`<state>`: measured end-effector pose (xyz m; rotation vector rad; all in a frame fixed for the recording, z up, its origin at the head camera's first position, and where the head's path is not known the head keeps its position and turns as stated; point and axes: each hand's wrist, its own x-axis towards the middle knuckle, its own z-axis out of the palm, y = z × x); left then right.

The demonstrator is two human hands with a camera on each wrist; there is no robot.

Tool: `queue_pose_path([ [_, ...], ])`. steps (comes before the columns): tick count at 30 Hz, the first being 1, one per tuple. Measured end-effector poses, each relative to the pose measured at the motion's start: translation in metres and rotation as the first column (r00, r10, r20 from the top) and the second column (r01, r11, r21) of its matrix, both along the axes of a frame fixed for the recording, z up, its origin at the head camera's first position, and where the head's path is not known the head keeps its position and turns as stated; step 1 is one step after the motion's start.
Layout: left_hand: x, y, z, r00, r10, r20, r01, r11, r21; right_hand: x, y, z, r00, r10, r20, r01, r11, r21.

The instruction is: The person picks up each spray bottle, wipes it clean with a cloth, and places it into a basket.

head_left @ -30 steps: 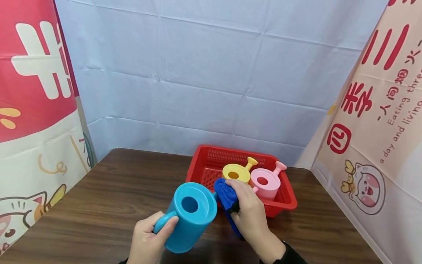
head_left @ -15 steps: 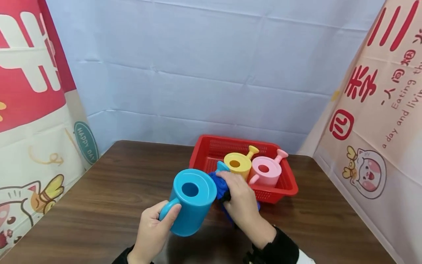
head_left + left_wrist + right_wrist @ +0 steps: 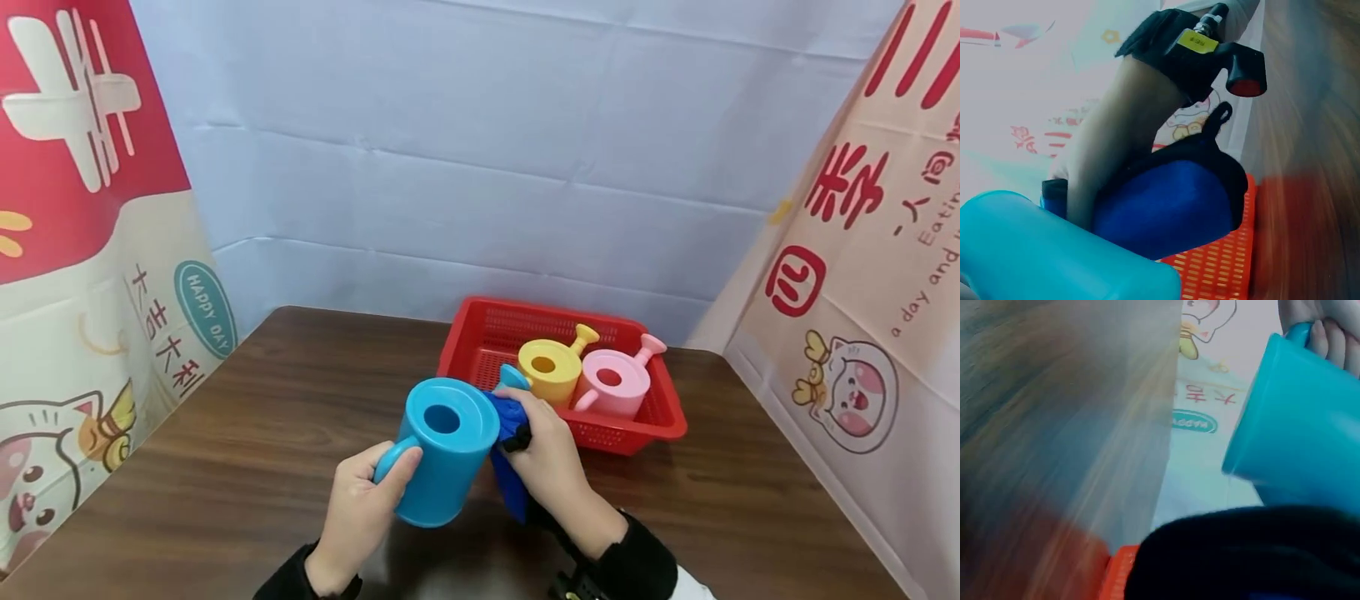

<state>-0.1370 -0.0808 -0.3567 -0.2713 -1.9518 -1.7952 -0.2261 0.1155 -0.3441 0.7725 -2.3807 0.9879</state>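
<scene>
My left hand [image 3: 369, 492] grips the handle of a blue toy watering can [image 3: 448, 450], held up over the table and tilted a little. In my right hand [image 3: 546, 454] is a blue cloth with black trim [image 3: 510, 483], wrapped around the can's spout; the spout's flared blue head [image 3: 513, 377] sticks out beyond the fingers. From the left wrist view, the cloth [image 3: 1166, 206] hangs below the right hand beside the can's body [image 3: 1066, 250]. The right wrist view shows the left fingers [image 3: 1335, 344] curled through the handle.
Behind the hands stands a red perforated basket [image 3: 495, 321] on the brown wooden table [image 3: 300, 400]. A yellow watering can [image 3: 551, 372] and a pink watering can [image 3: 613, 383] sit in its right part. Light cloth [image 3: 450, 167] hangs behind the table, with printed cloths at both sides.
The right hand and cloth have shifted along the spout, whose blue head now shows past the fingers. The left hand keeps its grip on the handle. The head view has shifted slightly.
</scene>
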Motion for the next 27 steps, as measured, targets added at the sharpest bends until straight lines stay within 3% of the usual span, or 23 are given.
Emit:
queue_pose_path([
  [3,-0.001,-0.001,-0.001,0.998,-0.053,0.035,0.052,0.998,0.041,-0.003,0.007,0.000,0.993,-0.003,-0.121,0.009,0.999,0.045],
  [5,-0.001,-0.003,-0.001,0.993,-0.091,0.071,0.083,0.990,0.116,-0.007,0.010,0.001,0.974,-0.016,-0.226,0.029,0.998,0.056],
  [9,-0.002,-0.007,-0.001,0.974,-0.192,0.124,0.142,0.933,0.331,-0.014,0.014,0.000,0.943,-0.023,-0.332,0.031,0.999,0.019],
  [13,-0.005,-0.009,-0.003,0.953,-0.281,0.110,0.205,0.870,0.448,-0.015,0.014,-0.006,0.940,0.008,-0.341,-0.014,1.000,-0.015],
  [19,-0.011,-0.013,-0.007,0.942,-0.332,0.045,0.261,0.810,0.525,-0.002,0.009,-0.018,0.943,0.130,-0.306,-0.153,0.987,-0.054],
  [23,-0.012,-0.017,-0.008,0.923,-0.384,0.027,0.299,0.759,0.579,0.007,0.009,-0.024,0.948,0.195,-0.253,-0.223,0.971,-0.087],
  [27,-0.012,-0.019,-0.010,0.905,-0.424,0.029,0.323,0.730,0.603,0.001,0.013,-0.021,0.928,0.217,-0.303,-0.243,0.968,-0.052],
])
